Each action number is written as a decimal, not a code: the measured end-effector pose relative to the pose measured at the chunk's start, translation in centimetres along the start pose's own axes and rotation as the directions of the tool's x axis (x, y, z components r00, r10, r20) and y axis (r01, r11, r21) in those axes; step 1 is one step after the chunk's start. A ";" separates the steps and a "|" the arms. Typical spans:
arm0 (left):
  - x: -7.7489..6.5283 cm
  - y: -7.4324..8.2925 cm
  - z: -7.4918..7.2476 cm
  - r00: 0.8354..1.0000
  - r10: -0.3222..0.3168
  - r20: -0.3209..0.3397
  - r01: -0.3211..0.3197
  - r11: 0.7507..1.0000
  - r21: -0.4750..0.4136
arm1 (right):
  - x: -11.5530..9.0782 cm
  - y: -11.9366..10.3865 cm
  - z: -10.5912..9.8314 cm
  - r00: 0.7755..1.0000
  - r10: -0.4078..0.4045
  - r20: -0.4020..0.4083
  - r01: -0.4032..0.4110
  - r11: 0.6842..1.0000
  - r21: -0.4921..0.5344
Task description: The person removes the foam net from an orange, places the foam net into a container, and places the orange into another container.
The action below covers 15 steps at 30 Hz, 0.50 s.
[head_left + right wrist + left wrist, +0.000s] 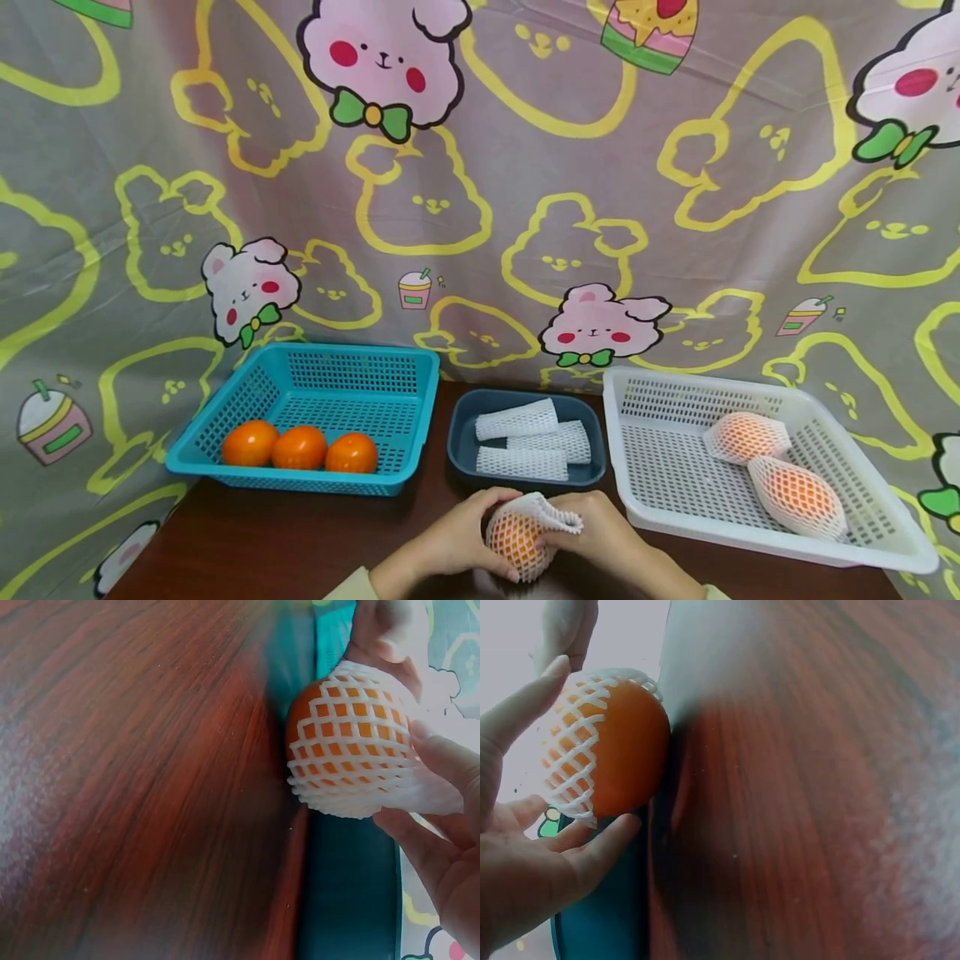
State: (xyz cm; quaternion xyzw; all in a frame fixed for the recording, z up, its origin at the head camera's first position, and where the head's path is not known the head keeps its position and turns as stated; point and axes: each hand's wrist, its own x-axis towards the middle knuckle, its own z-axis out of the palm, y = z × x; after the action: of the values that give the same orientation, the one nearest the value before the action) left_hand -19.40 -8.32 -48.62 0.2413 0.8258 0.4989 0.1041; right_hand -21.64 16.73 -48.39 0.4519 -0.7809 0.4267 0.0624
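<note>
Between both hands, just above the front of the table, is an orange (634,750) partly covered by a white foam net sleeve (352,742). My left hand (468,533) grips it from the left side, thumb and fingers spread around it. From the right, my right hand (596,533) pinches the net, whose loose end (562,518) sticks out past the fruit. In the left wrist view, one side of the orange is bare. The right wrist view shows the net stretched over most of it, with a bare strip at the edge.
Behind the hands, a dark blue tray (461,433) holds three foam net sleeves (522,463). On the left, a teal basket (352,408) contains three bare oranges (250,443). The white basket (660,458) on the right has two net-wrapped oranges (798,497). A printed curtain (510,167) hangs behind.
</note>
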 end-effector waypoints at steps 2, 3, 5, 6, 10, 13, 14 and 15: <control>-0.1 -0.1 0.1 1.000 0.015 0.003 -0.015 1.000 0.017 | 0.0 -0.1 0.0 1.000 -0.001 -0.010 0.001 1.000 -0.006; -0.1 -0.1 0.2 1.000 0.020 0.003 -0.020 1.000 0.023 | 0.0 -0.1 0.0 1.000 -0.006 -0.018 0.006 1.000 -0.018; 0.0 -0.2 0.3 1.000 0.026 0.003 -0.026 0.999 0.022 | 0.0 -0.2 0.0 0.999 -0.020 -0.035 0.018 0.999 -0.049; 0.0 -0.2 0.4 1.000 0.025 0.004 -0.025 1.000 0.017 | 0.1 -0.2 0.1 0.999 -0.026 -0.044 0.023 0.998 -0.066; 0.1 -0.3 0.6 1.000 0.013 0.000 -0.013 1.000 0.006 | 0.1 -0.4 0.1 0.997 -0.002 -0.075 -0.006 0.994 -0.111; 0.1 -0.4 0.6 1.000 0.012 -0.014 -0.012 1.000 0.006 | 0.1 -0.4 0.0 0.995 0.066 -0.069 -0.073 0.993 -0.097; 0.1 -0.4 0.6 1.000 0.014 -0.018 -0.014 1.000 0.010 | 0.0 -0.5 -0.1 0.994 0.090 -0.054 -0.095 0.992 -0.082; 0.1 -0.4 0.7 1.000 0.014 -0.020 -0.014 1.000 0.013 | 0.0 -0.5 -0.1 0.993 0.117 -0.033 -0.119 0.991 -0.061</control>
State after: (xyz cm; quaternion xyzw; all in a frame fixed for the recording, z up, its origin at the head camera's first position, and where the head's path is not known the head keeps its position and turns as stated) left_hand -19.36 -7.92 -49.31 0.2430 0.8283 0.4967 0.0908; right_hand -21.29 16.72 -48.07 0.3967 -0.8182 0.4115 0.0625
